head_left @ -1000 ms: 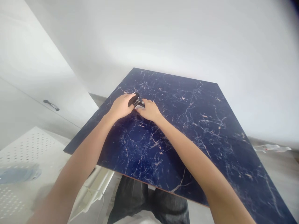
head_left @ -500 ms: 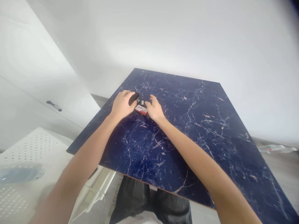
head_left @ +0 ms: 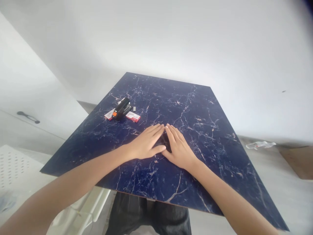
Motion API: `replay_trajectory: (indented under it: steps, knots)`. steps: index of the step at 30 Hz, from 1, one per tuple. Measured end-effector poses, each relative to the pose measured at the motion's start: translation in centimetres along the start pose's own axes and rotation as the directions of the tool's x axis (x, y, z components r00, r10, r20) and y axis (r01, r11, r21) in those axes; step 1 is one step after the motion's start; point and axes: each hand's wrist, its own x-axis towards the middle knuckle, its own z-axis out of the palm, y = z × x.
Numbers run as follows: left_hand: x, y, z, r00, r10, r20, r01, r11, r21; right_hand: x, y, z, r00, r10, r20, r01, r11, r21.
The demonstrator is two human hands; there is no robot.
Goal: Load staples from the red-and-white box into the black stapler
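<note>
Observed left hand (head_left: 145,143) spread palm down over the blue marbled tabletop (head_left: 193,120), with fingers side by side and thumb held well out. Observed right hand (head_left: 179,147) in a similar flat posture, with fingers slightly parted and thumb directed toward the left one. Noted both hands angled inward to a peak near the tabletop's middle, framing a small dark patch between thumbs and forefingers. Cannot tell contact from a narrow gap at the peak. Found black stapler (head_left: 123,107) lying on the left part of the tabletop, farther out than both hands and well apart from them, with an orange mark (head_left: 114,114) at the near end. Found red-and-white box (head_left: 134,117) at the stapler's right side, and second red-and-white piece (head_left: 109,114) at its left, partly hidden by it. Recorded small pale piece (head_left: 134,108) just beyond the box. Recorded also dark cabinet handle (head_left: 28,117) at left and, off the tabletop at right, clear plastic item (head_left: 261,145) near brown piece (head_left: 299,161).
</note>
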Motion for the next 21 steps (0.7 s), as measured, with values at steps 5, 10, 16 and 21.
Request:
replay_trajectory:
  steps: [5,10,16,21]
  knots:
    - [0.1,0.6,1.1,0.992,0.078,0.100,-0.078,0.997,-0.002,-0.3,-0.1,-0.1,0.992,-0.090,0.083,0.087,0.995,0.042]
    - [1.2,0.8,1.1,0.993,0.046,0.108,-0.052,0.997,0.056,-0.6,0.1,-0.4,0.993,-0.011,0.121,0.000,0.996,0.087]
    - [3.2,1.3,1.3,0.998,0.018,0.056,-0.028,0.985,0.173,-0.6,1.4,-1.0,0.983,0.056,0.177,-0.077,0.991,0.112]
    - [2.6,0.3,1.3,0.997,0.061,0.050,-0.067,0.991,0.120,-0.9,2.0,-1.4,0.984,0.022,0.178,-0.041,0.994,0.101]
